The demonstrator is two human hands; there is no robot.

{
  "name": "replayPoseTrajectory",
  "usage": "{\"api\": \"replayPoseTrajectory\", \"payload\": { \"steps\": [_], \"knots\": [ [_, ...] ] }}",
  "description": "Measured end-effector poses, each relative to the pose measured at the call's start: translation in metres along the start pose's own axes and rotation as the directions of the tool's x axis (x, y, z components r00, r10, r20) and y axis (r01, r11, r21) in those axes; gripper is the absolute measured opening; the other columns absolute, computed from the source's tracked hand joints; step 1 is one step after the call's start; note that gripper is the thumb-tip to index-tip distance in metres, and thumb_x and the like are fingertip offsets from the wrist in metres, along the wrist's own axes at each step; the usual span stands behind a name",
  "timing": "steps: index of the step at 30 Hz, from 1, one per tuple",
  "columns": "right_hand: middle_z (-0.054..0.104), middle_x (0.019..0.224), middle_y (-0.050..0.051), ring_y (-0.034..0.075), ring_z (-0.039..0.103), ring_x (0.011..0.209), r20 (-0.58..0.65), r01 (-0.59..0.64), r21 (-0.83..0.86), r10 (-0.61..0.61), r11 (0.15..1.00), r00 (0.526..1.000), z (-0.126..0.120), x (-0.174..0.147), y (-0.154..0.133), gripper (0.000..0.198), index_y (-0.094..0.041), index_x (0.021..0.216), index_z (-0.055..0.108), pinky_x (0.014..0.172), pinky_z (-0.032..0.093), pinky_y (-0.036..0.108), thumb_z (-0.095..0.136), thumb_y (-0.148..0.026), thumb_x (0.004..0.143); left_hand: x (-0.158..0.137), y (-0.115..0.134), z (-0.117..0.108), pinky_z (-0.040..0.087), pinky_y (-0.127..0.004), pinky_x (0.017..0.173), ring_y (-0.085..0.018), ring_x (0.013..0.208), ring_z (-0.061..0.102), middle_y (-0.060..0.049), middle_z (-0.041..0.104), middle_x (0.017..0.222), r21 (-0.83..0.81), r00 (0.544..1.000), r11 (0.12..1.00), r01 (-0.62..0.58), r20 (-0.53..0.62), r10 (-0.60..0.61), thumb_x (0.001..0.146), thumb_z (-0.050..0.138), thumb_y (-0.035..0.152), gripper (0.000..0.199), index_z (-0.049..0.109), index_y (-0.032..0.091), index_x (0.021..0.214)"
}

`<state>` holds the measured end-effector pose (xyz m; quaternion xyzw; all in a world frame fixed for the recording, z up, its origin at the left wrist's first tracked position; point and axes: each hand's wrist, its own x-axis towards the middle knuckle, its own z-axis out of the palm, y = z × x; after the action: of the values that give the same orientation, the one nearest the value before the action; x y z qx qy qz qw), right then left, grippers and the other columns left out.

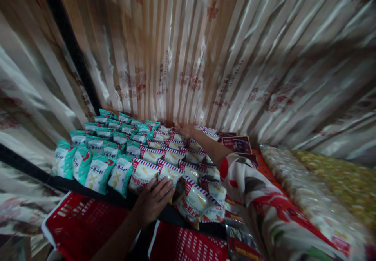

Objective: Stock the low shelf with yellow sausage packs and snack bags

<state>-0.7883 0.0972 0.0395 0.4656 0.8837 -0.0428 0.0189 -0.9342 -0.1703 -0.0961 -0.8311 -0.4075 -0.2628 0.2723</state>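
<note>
Rows of white snack bags [172,157] with red and blue striped edges stand on a dark shelf. My left hand [155,199] lies with fingers spread against the front of two of these bags at the shelf's front. Stretched over the rows, my right hand [185,129] rests at the back bags near the curtain, its fingers extended; what its fingertips touch is hard to make out. One front bag [192,202], right of my left hand, leans towards the shelf edge. Teal and white snack bags [98,171] fill the left side in similar rows.
Two red baskets, one at left [85,222] and one at middle [188,243], sit below the shelf edge. Dark red boxes [236,144] and clear packs of pale [296,186] and yellow [337,182] food lie to the right. A pleated curtain [182,53] hangs behind.
</note>
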Motion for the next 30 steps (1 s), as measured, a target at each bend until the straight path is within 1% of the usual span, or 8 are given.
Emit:
{"api": "replayPoseTrajectory", "payload": {
  "steps": [3, 6, 10, 13, 18, 22, 26, 30],
  "knots": [
    [0.061, 0.121, 0.012, 0.022, 0.056, 0.114, 0.013, -0.036, 0.048, 0.036, 0.998, 0.999, -0.018, -0.016, 0.003, 0.063, -0.014, 0.118, 0.060, 0.093, 0.043, 0.030, 0.010, -0.047, 0.096, -0.001, 0.000, 0.000, 0.015, -0.043, 0.114, -0.018, 0.130, 0.035, 0.002, 0.051, 0.134, -0.045, 1.000, 0.999, 0.004, 0.005, -0.004, 0.090, 0.047, 0.025, 0.033, 0.055, 0.028, 0.122],
    [0.063, 0.119, 0.010, 0.021, 0.056, 0.113, -0.004, -0.033, 0.110, 0.034, 0.993, 0.999, -0.034, -0.041, 0.001, 0.061, -0.014, 0.115, 0.062, 0.093, 0.042, 0.027, 0.013, -0.047, 0.096, -0.002, -0.001, 0.000, 0.017, -0.043, 0.113, -0.019, 0.129, 0.037, 0.001, 0.054, 0.131, -0.066, 1.000, 0.998, 0.008, -0.027, -0.010, 0.091, 0.044, 0.023, 0.033, 0.055, 0.028, 0.121],
    [0.067, 0.110, 0.005, 0.018, 0.061, 0.101, -0.076, 0.088, 0.350, -0.066, 0.933, 0.995, -0.044, -0.089, -0.008, 0.050, -0.017, 0.116, 0.061, 0.085, 0.046, 0.027, 0.026, -0.048, 0.095, -0.006, -0.001, 0.001, 0.020, -0.046, 0.112, -0.022, 0.131, 0.035, -0.001, 0.053, 0.131, -0.081, 1.000, 0.997, -0.003, -0.031, 0.001, 0.090, 0.043, 0.019, 0.036, 0.055, 0.028, 0.122],
    [0.068, 0.107, 0.001, 0.017, 0.062, 0.096, -0.066, 0.138, 0.406, -0.122, 0.903, 0.990, -0.047, -0.130, -0.012, 0.041, -0.020, 0.115, 0.061, 0.083, 0.047, 0.027, 0.040, -0.046, 0.092, -0.010, 0.000, 0.003, 0.021, -0.047, 0.112, -0.023, 0.134, 0.030, -0.002, 0.048, 0.137, -0.056, 1.000, 0.998, -0.024, -0.005, 0.024, 0.090, 0.044, 0.019, 0.037, 0.052, 0.028, 0.125],
    [0.069, 0.102, 0.003, 0.018, 0.064, 0.086, 0.057, 0.120, 0.311, -0.145, 0.943, 0.988, -0.051, -0.198, -0.019, 0.040, -0.023, 0.114, 0.062, 0.079, 0.048, 0.030, 0.049, -0.049, 0.086, -0.015, 0.002, 0.005, 0.020, -0.046, 0.113, -0.023, 0.136, 0.026, -0.005, 0.040, 0.143, 0.036, 0.998, 0.997, -0.061, -0.006, 0.061, 0.089, 0.045, 0.018, 0.040, 0.048, 0.021, 0.129],
    [0.068, 0.101, 0.006, 0.022, 0.063, 0.090, 0.124, 0.113, 0.113, -0.127, 0.987, 0.984, -0.045, -0.241, -0.038, 0.045, -0.025, 0.116, 0.060, 0.076, 0.047, 0.032, 0.051, -0.055, 0.083, -0.014, 0.001, 0.001, 0.018, -0.046, 0.115, -0.023, 0.137, 0.025, -0.007, 0.041, 0.142, 0.042, 0.996, 0.996, -0.084, 0.018, 0.083, 0.090, 0.044, 0.019, 0.040, 0.047, 0.018, 0.130],
    [0.066, 0.104, 0.012, 0.027, 0.059, 0.099, 0.102, 0.081, -0.111, -0.070, 0.990, 0.992, -0.025, -0.262, -0.065, 0.053, -0.020, 0.123, 0.053, 0.078, 0.046, 0.034, 0.059, -0.050, 0.080, -0.010, 0.001, -0.004, 0.016, -0.046, 0.115, -0.023, 0.138, 0.022, -0.007, 0.044, 0.139, 0.022, 0.996, 0.995, -0.094, 0.007, 0.094, 0.089, 0.046, 0.018, 0.040, 0.047, 0.015, 0.129],
    [0.066, 0.099, 0.011, 0.023, 0.059, 0.095, 0.061, 0.095, -0.168, -0.086, 0.981, 0.994, -0.006, -0.266, -0.078, 0.051, -0.016, 0.126, 0.049, 0.082, 0.044, 0.031, 0.061, -0.036, 0.081, -0.008, 0.005, -0.007, 0.015, -0.046, 0.115, -0.022, 0.138, 0.022, -0.009, 0.047, 0.137, -0.016, 0.995, 0.995, -0.096, -0.031, 0.096, 0.088, 0.049, 0.023, 0.042, 0.047, 0.013, 0.129]
  ]
}}
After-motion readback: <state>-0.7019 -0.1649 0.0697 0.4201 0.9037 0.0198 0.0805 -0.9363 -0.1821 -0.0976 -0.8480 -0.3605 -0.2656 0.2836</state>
